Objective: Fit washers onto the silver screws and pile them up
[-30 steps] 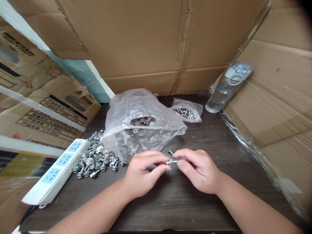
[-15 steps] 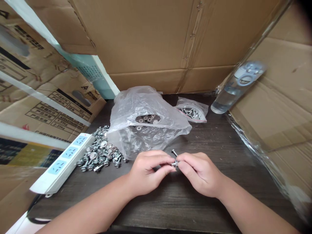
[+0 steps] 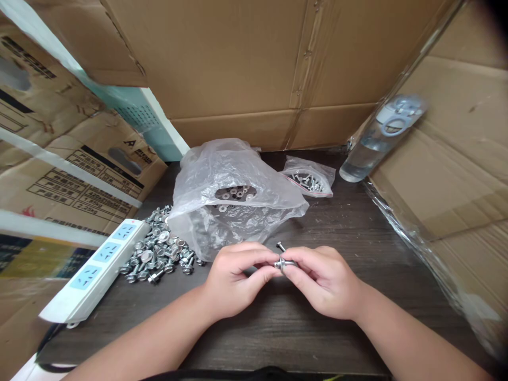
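Note:
A small metal bolt with a nut or washer on it [image 3: 282,263] lies between my two hands, low over the dark table. The fingertips of my left hand [image 3: 237,280] pinch its left end. On its right, my right hand [image 3: 327,283] holds the shank between thumb and forefinger. A second, thin bolt [image 3: 281,246] sticks up beside the right forefinger; its lower part is hidden. Behind my hands is a translucent plastic bag [image 3: 238,177] with washers inside. To its left lies a heap of flanged bolts [image 3: 159,248].
A white power strip [image 3: 95,264] borders the heap on the left. A small zip bag of screws [image 3: 311,180] and a leaning water bottle [image 3: 377,140] are at the back right. Cardboard walls [image 3: 238,58] surround the dark table [image 3: 337,344].
The view has shifted slightly. My fingers have changed position around the bolt, and more of its shank shows by the right thumb. Both hands still hold it.

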`<state>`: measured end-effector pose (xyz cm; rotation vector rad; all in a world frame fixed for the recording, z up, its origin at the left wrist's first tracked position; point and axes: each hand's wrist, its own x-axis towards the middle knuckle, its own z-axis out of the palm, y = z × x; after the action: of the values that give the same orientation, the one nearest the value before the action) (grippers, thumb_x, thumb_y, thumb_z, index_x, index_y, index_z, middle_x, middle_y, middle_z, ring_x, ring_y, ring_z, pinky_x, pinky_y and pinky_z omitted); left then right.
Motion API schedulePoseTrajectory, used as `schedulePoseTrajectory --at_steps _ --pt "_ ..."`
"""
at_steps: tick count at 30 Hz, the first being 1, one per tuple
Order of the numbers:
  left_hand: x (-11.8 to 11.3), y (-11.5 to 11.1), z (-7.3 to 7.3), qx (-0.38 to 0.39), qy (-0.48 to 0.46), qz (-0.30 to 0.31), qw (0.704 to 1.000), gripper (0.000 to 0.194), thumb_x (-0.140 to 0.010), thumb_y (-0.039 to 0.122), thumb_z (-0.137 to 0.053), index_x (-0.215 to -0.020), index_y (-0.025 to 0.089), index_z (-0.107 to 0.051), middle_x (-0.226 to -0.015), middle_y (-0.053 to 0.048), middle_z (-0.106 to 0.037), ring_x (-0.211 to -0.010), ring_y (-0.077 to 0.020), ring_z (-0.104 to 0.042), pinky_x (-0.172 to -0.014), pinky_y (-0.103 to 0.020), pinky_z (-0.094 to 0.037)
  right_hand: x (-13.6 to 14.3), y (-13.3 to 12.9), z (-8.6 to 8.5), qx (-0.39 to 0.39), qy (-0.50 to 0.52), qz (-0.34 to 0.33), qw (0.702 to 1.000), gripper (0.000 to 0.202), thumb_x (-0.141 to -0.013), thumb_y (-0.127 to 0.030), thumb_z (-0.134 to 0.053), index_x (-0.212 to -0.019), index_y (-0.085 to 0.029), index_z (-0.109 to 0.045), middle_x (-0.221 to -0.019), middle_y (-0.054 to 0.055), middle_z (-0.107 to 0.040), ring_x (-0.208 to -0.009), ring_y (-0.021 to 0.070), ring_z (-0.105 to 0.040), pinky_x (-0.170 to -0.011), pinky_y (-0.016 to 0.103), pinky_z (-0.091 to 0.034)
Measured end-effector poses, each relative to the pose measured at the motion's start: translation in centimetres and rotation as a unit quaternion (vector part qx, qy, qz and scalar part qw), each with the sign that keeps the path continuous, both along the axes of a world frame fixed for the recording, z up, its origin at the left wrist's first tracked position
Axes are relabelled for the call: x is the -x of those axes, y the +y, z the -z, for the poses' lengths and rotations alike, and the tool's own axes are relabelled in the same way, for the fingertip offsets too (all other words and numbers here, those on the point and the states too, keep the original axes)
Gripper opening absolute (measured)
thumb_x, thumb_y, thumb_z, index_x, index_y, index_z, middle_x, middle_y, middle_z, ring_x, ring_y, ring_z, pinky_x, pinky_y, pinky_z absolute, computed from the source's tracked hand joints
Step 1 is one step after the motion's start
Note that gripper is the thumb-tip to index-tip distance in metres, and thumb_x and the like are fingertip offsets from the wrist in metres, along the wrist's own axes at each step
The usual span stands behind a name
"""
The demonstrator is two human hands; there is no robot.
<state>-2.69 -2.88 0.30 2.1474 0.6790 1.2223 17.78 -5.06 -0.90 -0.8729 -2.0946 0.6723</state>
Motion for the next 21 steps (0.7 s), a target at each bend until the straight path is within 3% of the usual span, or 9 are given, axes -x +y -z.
schedulePoseTrajectory --at_steps 4,8,12,16,21 --pt "-0.06 0.07 0.06 -0.015 0.012 0.006 1.000 0.013 -0.076 0.008 -0.073 -0.089 0.010 -0.073 -0.077 -0.007 -0.074 -0.068 -0.0092 -0.069 -0.065 -0.015 -0.056 -0.04 0.13 -0.42 0.038 -0.028 0.003 0.999 0.028 -0.098 -0.021 -0.044 -0.075 -0.013 -0.060 -0.062 -0.001 -0.053 -0.055 0.0054 -0.046 -0.056 0.020 -0.034" --pt "-0.06 0.16 -0.08 0.007 0.007 -0.014 1.000 0.011 -0.078 0.011 -0.072 -0.088 0.012 -0.074 -0.075 -0.006 -0.074 -0.064 -0.0088 -0.068 -0.062 -0.015 -0.056 -0.48 0.17 -0.16 0.045 -0.006 0.013 0.999 0.015 -0.095 -0.022 -0.051 -0.101 -0.016 -0.063 -0.063 -0.003 -0.053 -0.053 0.0048 -0.046 -0.054 0.018 -0.035" --pt "-0.04 0.11 -0.18 0.026 -0.001 -0.025 0.999 0.010 -0.077 0.012 -0.073 -0.087 0.012 -0.075 -0.074 -0.006 -0.073 -0.062 -0.0091 -0.067 -0.060 -0.016 -0.056 -0.60 0.09 0.42 -0.004 0.009 0.011 1.000 0.026 -0.091 -0.016 -0.057 -0.117 -0.019 -0.059 -0.053 -0.008 -0.041 -0.044 0.0035 -0.035 -0.050 0.018 -0.030" --pt "-0.09 -0.01 -0.11 0.032 -0.006 -0.017 0.999 0.010 -0.078 0.012 -0.072 -0.087 0.012 -0.075 -0.075 -0.007 -0.074 -0.063 -0.0093 -0.068 -0.060 -0.016 -0.056 -0.26 0.03 0.51 -0.035 0.025 0.011 0.999 0.021 -0.090 -0.011 -0.057 -0.110 -0.018 -0.061 -0.057 -0.007 -0.048 -0.047 0.0032 -0.037 -0.051 0.017 -0.031" --pt "-0.14 -0.18 0.10 0.015 -0.001 -0.002 1.000 0.011 -0.079 0.012 -0.071 -0.089 0.011 -0.074 -0.076 -0.007 -0.074 -0.065 -0.0101 -0.068 -0.063 -0.018 -0.057 0.21 -0.11 -0.07 0.016 0.001 0.015 1.000 0.012 -0.094 -0.016 -0.051 -0.089 -0.014 -0.061 -0.059 -0.003 -0.049 -0.052 0.0044 -0.043 -0.054 0.018 -0.033"
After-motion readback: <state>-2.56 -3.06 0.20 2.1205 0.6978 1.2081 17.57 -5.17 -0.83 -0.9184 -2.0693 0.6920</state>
